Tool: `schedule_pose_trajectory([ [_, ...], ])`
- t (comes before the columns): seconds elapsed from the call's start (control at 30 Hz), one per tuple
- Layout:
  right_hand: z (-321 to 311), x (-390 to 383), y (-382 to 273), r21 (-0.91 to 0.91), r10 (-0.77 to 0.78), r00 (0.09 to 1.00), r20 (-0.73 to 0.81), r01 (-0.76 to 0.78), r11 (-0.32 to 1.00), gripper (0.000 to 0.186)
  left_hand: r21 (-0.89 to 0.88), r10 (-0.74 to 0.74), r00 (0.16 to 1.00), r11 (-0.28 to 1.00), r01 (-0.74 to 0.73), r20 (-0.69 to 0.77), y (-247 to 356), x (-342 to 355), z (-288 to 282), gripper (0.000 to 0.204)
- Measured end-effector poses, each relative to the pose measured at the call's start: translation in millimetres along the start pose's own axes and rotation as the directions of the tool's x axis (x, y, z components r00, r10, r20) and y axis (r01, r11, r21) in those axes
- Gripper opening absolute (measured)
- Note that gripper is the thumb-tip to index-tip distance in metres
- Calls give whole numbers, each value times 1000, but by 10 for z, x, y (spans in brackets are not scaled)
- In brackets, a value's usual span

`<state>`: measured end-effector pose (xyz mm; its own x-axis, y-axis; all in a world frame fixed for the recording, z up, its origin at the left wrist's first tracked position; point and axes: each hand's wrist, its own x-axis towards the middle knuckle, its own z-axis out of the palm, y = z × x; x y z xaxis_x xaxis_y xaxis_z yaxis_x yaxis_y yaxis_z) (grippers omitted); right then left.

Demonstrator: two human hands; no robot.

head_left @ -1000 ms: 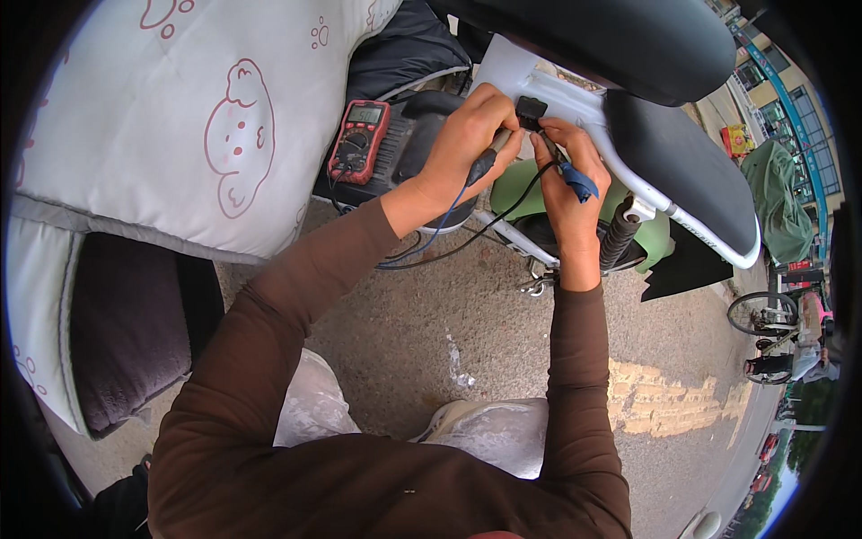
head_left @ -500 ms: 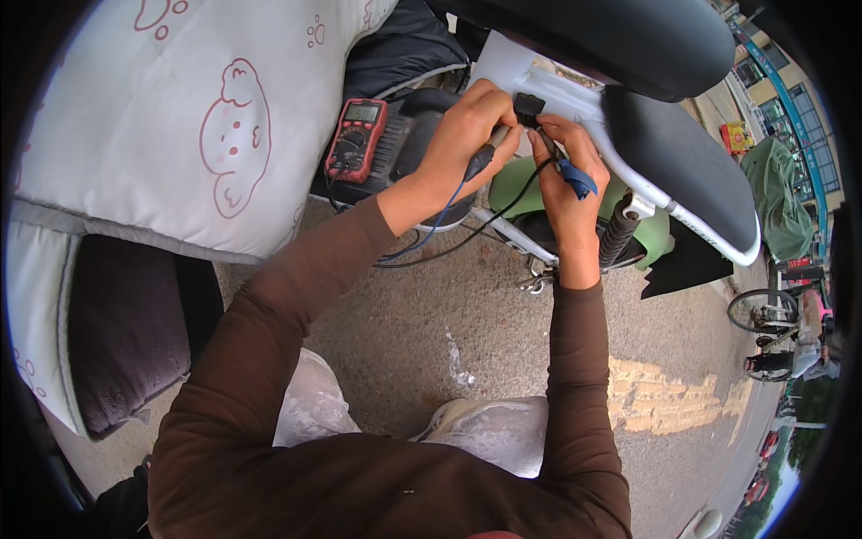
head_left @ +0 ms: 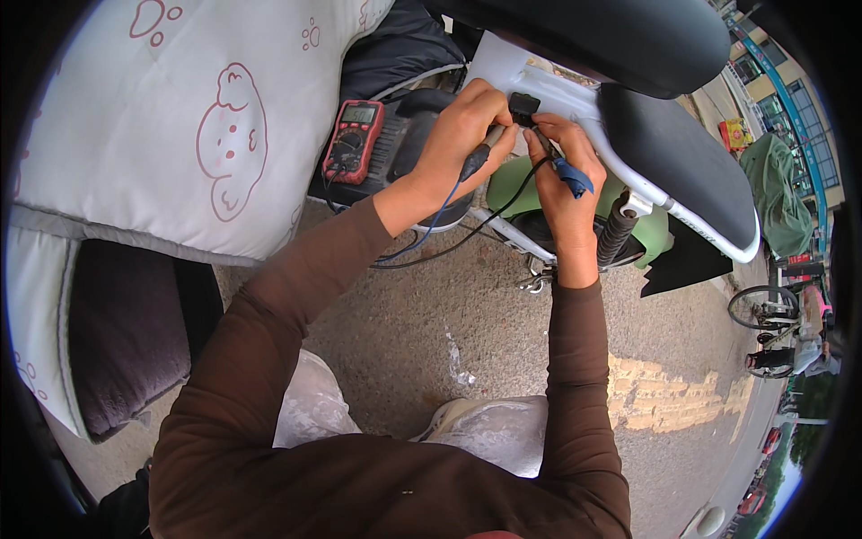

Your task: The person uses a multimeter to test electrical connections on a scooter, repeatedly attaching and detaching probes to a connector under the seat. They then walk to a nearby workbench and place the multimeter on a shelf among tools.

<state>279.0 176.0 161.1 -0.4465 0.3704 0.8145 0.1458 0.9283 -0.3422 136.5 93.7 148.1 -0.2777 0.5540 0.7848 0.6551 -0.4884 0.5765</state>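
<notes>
With closed fingers my left hand (head_left: 465, 135) grips a multimeter probe (head_left: 476, 160) that has a blue lead. My right hand (head_left: 567, 171) pinches a second probe (head_left: 548, 146), with a black lead and blue tape wrapped round its body. Both tips point at a small black socket (head_left: 524, 105) on the white scooter frame (head_left: 554, 90); my fingers hide whether they touch its contacts. Left of my hands, a red and black multimeter (head_left: 354, 142) lies on the scooter's dark ribbed footboard (head_left: 392, 148), its display lit. The leads hang in loops below my wrists.
A black saddle (head_left: 687, 166) and a larger black seat (head_left: 620, 40) overhang the work area. At left spreads a white padded cover (head_left: 153, 117) with pink drawings. Under my hands are a green fender (head_left: 518, 186) and a coiled spring (head_left: 618, 235). A bicycle (head_left: 768, 328) stands far right.
The view has shifted very slightly, so the multimeter and scooter sit a little further left. Both hands keep their probes at the black socket with almost no movement.
</notes>
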Motion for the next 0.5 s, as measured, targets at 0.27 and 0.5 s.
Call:
schedule_pose_trajectory([
  [0.27,-4,7,4,41,-10,1000,-9,10,999,18,8,0,1000,1000,-1,13,-4,6,5,15],
  [0.5,-4,12,9,29,-25,1000,-12,26,999,16,-6,5,1000,1000,-5,21,15,15,0,16],
])
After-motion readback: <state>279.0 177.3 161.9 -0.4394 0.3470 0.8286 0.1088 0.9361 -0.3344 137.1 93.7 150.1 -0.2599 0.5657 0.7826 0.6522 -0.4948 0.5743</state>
